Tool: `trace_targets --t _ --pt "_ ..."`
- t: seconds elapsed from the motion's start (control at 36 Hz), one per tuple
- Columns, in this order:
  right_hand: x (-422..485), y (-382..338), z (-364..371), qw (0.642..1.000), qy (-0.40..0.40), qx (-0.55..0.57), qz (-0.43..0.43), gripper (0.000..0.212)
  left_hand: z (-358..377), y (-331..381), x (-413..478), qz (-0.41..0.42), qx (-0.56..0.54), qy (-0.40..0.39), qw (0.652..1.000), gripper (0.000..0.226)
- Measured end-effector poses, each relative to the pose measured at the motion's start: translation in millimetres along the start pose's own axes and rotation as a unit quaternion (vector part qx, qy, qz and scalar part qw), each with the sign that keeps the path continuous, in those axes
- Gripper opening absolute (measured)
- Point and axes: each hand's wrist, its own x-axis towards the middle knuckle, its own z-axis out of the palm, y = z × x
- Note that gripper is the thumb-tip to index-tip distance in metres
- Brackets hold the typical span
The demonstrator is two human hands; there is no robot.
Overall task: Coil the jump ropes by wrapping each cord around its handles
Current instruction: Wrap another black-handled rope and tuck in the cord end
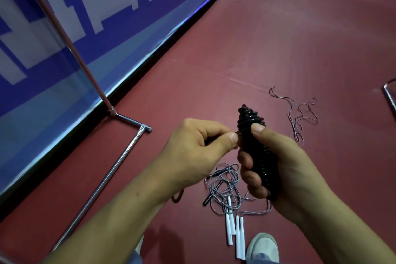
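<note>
- Two hands work one black jump rope (pixel 250 122) above the floor. The right hand (pixel 278 165) grips the wound bundle, fingers curled round its lower part and thumb pressing the upper coils. The left hand (pixel 199 146) pinches the cord end (pixel 237 133) at the bundle's left side.
- Likely slip: if that pinch lets go before the end is tucked, the springy upper coils, which bulge wider than the rest, could unwind.
- Should the thumb ease off, I judge the turns near the tapered tip could slide free.
- Below the hands, beside the person's shoe (pixel 262 246), four white handles (pixel 237 240) lie close together. A grey cord (pixel 222 176) is tangled just beyond them, with a black handle (pixel 209 199) in the heap. A step forward could snag or knot them further.
- Farther out, a thin pinkish cord (pixel 300 118) lies loose and unwound.
- The maroon floor (pixel 278 38) is smooth with a faint seam. A chrome rack foot (pixel 120 165) stands along its left edge, against a blue-and-white banner (pixel 85 28).
</note>
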Motion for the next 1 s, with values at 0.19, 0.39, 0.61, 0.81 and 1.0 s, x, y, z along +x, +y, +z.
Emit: trace_targets --t 0.19,0.39,0.61,0.81,1.0 --pt "-6 -4 -2 0.994 -0.066 0.077 0.050 0.031 -3 5 5 -0.062 -0.145 -0.067 0.985 0.017" --pt "-5 0 -4 0.999 -0.029 0.035 0.029 0.031 -6 -4 11 -0.190 -0.240 -0.180 0.935 0.012" --pt "4 10 -9 0.998 0.023 -0.039 -0.035 0.028 -11 -8 12 -0.212 -0.210 -0.202 0.933 0.018" --pt "2 13 -6 0.999 0.004 -0.037 -0.016 0.032 -12 -17 13 -0.179 -0.172 -0.181 0.952 0.021" --pt "-2 10 -10 0.974 -0.156 0.134 0.095 0.042 -7 -11 11 -0.101 -0.217 -0.165 0.957 0.024"
